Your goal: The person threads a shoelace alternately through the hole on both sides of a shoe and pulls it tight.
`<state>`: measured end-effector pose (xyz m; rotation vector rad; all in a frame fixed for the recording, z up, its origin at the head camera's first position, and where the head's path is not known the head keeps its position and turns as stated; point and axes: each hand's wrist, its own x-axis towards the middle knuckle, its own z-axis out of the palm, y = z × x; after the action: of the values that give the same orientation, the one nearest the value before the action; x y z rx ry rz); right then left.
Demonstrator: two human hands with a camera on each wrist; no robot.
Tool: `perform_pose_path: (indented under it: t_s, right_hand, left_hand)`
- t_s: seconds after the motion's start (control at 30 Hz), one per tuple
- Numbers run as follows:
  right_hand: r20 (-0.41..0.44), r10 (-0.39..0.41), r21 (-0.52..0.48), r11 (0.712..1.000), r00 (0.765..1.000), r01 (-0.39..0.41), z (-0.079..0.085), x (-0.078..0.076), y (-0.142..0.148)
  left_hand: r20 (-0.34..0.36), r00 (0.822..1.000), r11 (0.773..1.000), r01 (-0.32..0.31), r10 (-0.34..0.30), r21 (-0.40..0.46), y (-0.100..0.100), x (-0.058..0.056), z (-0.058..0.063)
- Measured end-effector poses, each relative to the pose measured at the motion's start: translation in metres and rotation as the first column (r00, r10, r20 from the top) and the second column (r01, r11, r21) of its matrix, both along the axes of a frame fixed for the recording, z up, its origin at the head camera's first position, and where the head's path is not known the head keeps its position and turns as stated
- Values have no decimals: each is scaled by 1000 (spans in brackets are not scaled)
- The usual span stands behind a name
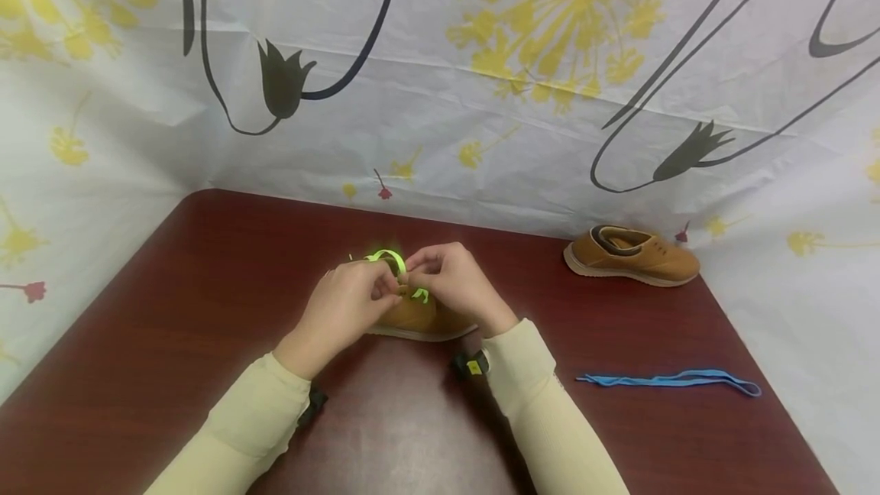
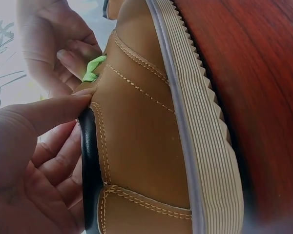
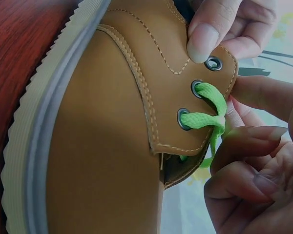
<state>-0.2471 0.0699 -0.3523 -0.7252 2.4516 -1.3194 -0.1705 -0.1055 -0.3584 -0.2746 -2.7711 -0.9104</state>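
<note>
A tan leather shoe (image 1: 409, 317) with a pale ridged sole stands on the table between both hands. My left hand (image 1: 344, 302) grips the edge of its eyelet flap, thumb on the leather beside a metal-rimmed eyelet (image 3: 213, 63) that has no lace through it. Bright green shoelace (image 3: 212, 95) passes through the two neighbouring eyelets. In the head view its loop arches over the shoe opening to the fingertips of my right hand (image 1: 457, 281), which pinch it. The right wrist view shows that hand against the flap's edge, the pinched part of the lace hidden behind.
Another tan shoe (image 1: 629, 254), with no lace showing, stands at the back right of the dark red table (image 1: 227, 304). A folded blue shoelace (image 1: 660, 380) lies at the right. Patterned white sheeting (image 1: 412, 128) hangs behind and beside the table.
</note>
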Motion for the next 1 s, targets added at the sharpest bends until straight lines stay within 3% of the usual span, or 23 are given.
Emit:
perform_pose_path:
  t_s: [0.33, 0.43, 0.5, 0.57, 0.67, 0.77, 0.87, 1.0]
  right_hand:
    - [41, -10, 18, 1000, 999, 9, 0, -1, 0]
    - [72, -9, 8, 1000, 997, 9, 0, 0, 0]
    - [87, -5, 10, 1000, 996, 4, 1, 0, 1]
    - [90, 4, 13, 1000, 996, -5, 1, 0, 2]
    - [91, 14, 13, 1000, 996, -16, 1, 0, 2]
    - [97, 24, -2, 1000, 995, -24, 0, -1, 2]
    - [119, 21, -20, 1000, 993, -18, -1, -3, 2]
    - [174, 7, -61, 998, 985, 3, -3, -5, 1]
  left_hand:
    - [-39, 999, 999, -11, 9, -51, 1, -2, -4]
    - [-110, 994, 997, -4, -5, -78, 1, -2, -6]
    - [-202, 978, 993, 24, -47, -116, 0, -2, -8]
    - [-320, 941, 986, 63, -110, -154, -1, -3, -11]
    - [-484, 846, 966, 122, -222, -230, -4, -5, -17]
    - [-571, 764, 943, 149, -300, -296, -7, -7, -19]
    - [-596, 721, 920, 156, -354, -359, -10, -8, -20]
    - [-603, 687, 892, 152, -405, -425, -14, -11, -19]
